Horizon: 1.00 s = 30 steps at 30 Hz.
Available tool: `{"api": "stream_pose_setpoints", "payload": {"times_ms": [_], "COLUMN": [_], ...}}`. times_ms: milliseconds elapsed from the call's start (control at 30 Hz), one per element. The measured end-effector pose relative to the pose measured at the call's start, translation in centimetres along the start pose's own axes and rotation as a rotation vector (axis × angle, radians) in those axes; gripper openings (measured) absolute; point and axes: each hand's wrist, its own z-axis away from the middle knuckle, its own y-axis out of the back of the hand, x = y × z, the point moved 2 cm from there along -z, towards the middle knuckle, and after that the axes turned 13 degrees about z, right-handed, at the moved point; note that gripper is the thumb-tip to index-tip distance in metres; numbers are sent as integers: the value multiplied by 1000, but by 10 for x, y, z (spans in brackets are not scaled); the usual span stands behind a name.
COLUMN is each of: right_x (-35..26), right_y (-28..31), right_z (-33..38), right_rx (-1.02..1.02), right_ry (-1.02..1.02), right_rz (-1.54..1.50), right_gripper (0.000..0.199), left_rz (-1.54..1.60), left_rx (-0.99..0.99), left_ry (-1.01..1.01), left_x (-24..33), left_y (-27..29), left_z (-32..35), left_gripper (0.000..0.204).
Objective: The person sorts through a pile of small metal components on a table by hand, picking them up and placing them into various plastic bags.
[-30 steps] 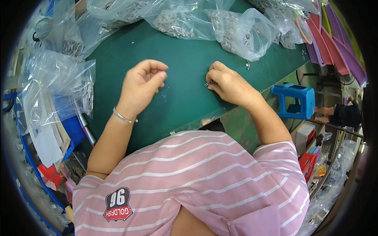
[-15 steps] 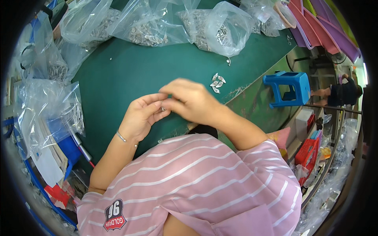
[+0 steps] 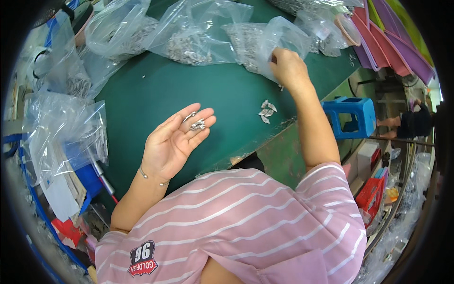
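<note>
Green table point(image 3: 156, 90) mat carries everything. Left hand point(image 3: 175, 142) is palm up, grip released, fingers spread flat, over the near-left part of the table. Small silver metal pieces point(image 3: 197, 125) lie loose on its fingers, near the fingertips; nothing is pinched.

Right hand point(image 3: 289, 68) is stretched to the far right, fingers curled at the mouth of a clear plastic bag of metal parts point(image 3: 257, 42). It touches the bag's edge; can't tell if it grips the plastic or a part inside.

Small pile of silver pieces point(image 3: 266, 111) sits on the table between the two hands, near the table's right edge, just nearer than the right hand.

More clear bags point(image 3: 184, 42) with similar metal parts line the far side of the table. Loose clear plastic bags point(image 3: 61, 128) are heaped at the left. Pink and purple sheets point(image 3: 388, 42) are stacked far right. Blue plastic stool point(image 3: 350, 116) stands on the floor beyond the table's right edge.
</note>
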Motion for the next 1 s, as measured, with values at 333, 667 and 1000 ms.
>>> {"api": "stream_pose_setpoints", "payload": {"times_ms": [333,667,1000], "right_x": [16,-77,-104], "right_y": [0,35,33], "right_z": [7,92,102], "right_rx": [241,77,-14], "right_ry": [-115,173,278], "right_rz": [-329,-1382,-1293], "right_gripper": [26,10,14], "left_rz": [24,5,9], "left_rx": [-120,-92,-57], "left_ry": [53,46,50], "left_x": [7,5,3], "left_y": [-29,-33,-34], "left_z": [11,13,16], "left_gripper": [59,61,60]}}
